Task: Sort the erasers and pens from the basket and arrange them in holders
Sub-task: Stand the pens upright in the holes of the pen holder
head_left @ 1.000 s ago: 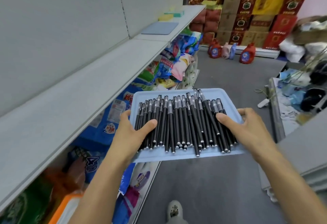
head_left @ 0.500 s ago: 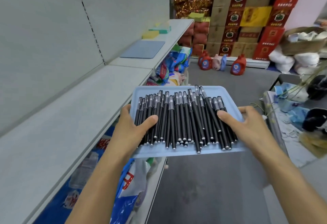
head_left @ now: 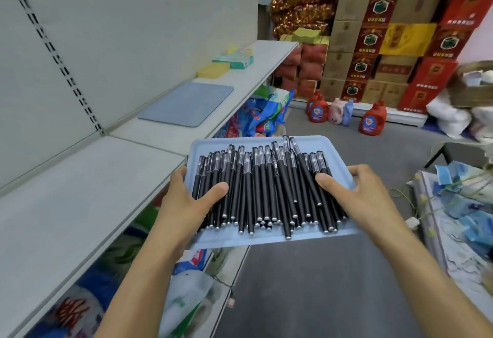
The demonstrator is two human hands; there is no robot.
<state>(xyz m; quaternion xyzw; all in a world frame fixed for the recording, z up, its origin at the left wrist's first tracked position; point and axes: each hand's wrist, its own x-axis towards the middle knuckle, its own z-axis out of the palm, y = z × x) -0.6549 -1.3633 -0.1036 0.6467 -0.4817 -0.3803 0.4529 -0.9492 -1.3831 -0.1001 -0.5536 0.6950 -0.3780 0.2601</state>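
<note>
Tray point(head_left: 266, 243) nearer shelf point(head_left: 80, 191); pens point(head_left: 266, 191) lengthwise.

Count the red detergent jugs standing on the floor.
2. One red jug stands at the left, beside the pink and blue plush toys; the other red jug stands to their right. More could be hidden behind the shelf.

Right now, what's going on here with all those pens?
A person is carrying a light blue tray heaped with black pens along a shop aisle. The left hand grips the tray's left edge and the right hand grips the right edge, each thumb pressing on the pens. The tray is held in the air beside a grey shelf, not set down yet. Further along the shelf lie a flat blue mat and some small boxes.
</note>
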